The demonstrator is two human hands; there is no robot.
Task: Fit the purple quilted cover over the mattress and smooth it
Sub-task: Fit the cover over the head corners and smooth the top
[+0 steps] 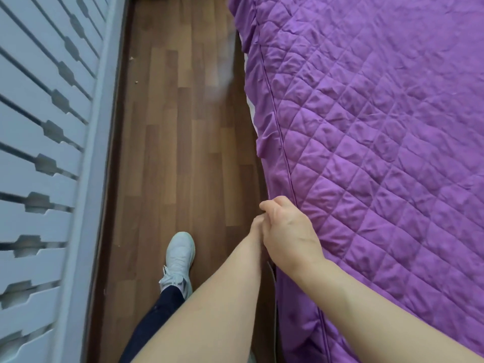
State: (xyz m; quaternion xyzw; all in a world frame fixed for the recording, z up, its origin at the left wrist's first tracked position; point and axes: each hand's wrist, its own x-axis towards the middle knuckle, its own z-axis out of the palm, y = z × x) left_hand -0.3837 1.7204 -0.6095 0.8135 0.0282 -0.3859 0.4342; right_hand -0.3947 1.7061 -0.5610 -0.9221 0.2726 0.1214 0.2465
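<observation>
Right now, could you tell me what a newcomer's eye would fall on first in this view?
The purple quilted cover fills the right side, its skirt hanging along the bed's edge. At that edge, low in the middle, the right hand grips the cover, with the left hand tucked mostly behind it. Left of them lie the wooden floor and a white sneaker.
</observation>
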